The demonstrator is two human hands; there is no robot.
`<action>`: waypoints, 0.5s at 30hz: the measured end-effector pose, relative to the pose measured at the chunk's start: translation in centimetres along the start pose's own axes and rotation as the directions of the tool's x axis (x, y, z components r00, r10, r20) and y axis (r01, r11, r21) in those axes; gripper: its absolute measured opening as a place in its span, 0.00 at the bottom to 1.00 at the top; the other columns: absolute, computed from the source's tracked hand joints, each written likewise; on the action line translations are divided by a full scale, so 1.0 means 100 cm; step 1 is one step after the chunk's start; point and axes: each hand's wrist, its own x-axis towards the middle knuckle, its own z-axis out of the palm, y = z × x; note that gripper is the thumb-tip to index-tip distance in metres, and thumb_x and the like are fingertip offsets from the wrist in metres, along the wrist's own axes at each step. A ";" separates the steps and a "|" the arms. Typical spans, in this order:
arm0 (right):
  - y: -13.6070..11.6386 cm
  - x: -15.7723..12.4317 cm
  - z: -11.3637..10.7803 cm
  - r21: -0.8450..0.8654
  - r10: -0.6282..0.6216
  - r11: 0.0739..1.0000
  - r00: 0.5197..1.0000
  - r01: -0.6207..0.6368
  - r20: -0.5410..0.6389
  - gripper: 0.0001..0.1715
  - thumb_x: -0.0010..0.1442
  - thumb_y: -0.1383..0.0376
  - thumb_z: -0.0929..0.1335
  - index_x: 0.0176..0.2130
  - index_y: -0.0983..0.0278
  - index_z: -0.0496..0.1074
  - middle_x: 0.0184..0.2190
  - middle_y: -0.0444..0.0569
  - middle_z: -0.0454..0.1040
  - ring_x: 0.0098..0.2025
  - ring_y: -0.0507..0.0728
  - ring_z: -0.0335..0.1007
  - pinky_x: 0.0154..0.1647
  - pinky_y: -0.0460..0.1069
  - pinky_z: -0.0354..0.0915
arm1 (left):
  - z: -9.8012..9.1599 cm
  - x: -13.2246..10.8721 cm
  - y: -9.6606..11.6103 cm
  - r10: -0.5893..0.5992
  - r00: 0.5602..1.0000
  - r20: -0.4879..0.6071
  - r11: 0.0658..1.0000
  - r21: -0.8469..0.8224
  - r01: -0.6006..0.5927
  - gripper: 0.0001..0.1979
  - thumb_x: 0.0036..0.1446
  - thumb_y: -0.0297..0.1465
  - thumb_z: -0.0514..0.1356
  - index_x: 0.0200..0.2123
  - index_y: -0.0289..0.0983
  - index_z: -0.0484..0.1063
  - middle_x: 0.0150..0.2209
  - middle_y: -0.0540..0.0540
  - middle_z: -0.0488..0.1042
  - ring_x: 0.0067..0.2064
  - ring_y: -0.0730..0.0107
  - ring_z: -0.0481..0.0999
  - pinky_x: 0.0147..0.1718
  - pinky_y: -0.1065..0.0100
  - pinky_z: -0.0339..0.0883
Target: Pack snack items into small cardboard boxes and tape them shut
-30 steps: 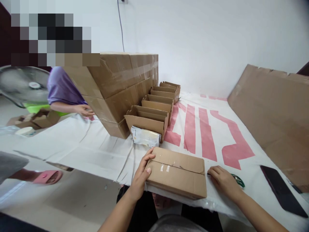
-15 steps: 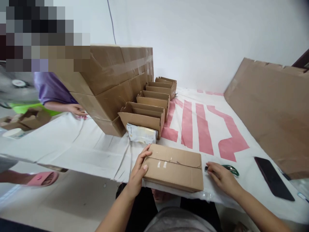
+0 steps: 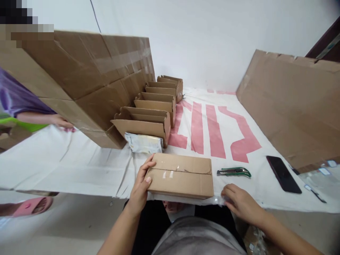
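Observation:
A closed cardboard box lies near the table's front edge, with small pieces of clear tape on its top. My left hand grips its left end, thumb on the near side and fingers over the far side. To the right of the box, my right hand rests at the table edge, fingers bent together beside a scrap of clear plastic. Whatever its fingertips hold, if anything, is hidden. A green utility knife lies on the cloth just beyond that hand, apart from it.
Open cardboard boxes stand in a row behind flat printed packets. Stacked large cartons rise at left, near another person's hand. A phone and a large cardboard sheet are at right.
My right hand has left the utility knife and come back towards the table edge. My left hand stays on the box. The view has shifted to the right.

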 end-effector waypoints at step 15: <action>-0.005 -0.007 0.027 0.051 -0.064 0.996 0.978 0.075 -0.201 0.18 0.56 0.71 0.69 0.48 0.64 0.70 0.42 0.54 0.72 0.44 0.61 0.68 0.45 0.55 0.69 | 0.001 0.001 0.000 0.015 1.000 -0.004 1.000 -0.023 -0.015 0.19 0.55 0.42 0.59 0.49 0.42 0.70 0.66 0.44 0.59 0.69 0.47 0.51 0.66 0.48 0.39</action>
